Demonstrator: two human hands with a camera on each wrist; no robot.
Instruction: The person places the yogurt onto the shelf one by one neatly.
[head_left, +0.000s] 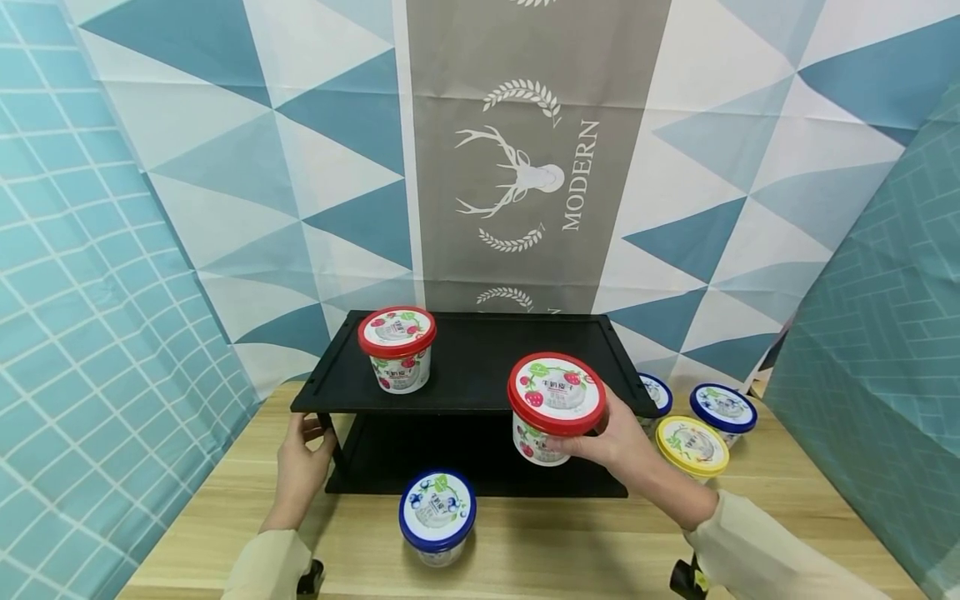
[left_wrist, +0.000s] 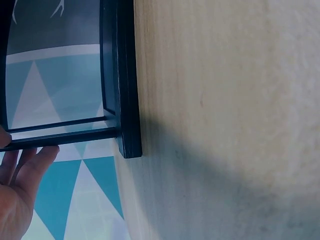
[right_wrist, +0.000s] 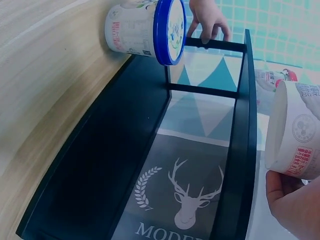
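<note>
My right hand (head_left: 626, 442) grips an ice-cream-style tub with a red lid (head_left: 555, 400) and strawberry print, lifted in front of the right part of a black two-tier shelf (head_left: 480, 358). Its white base shows in the right wrist view, tilted. At the shelf's front left corner, my left hand (head_left: 300, 471) holds the thin upright post (left_wrist: 65, 138), thumb on one side and fingers on the other. A second red-lidded tub (head_left: 400, 354) stands upright on the top tier, left side. On the table before the shelf stands a blue-lidded tub (head_left: 437, 517) with blueberry print.
Right of the shelf stand a yellow-lidded tub (head_left: 692, 446), a blue-lidded tub (head_left: 723, 410) and another blue-lidded tub (head_left: 657, 395), partly hidden by the shelf. Patterned cloth (head_left: 337, 167) hangs behind the wooden table (head_left: 360, 558), with tiled-print cloth (head_left: 105, 317) at the left.
</note>
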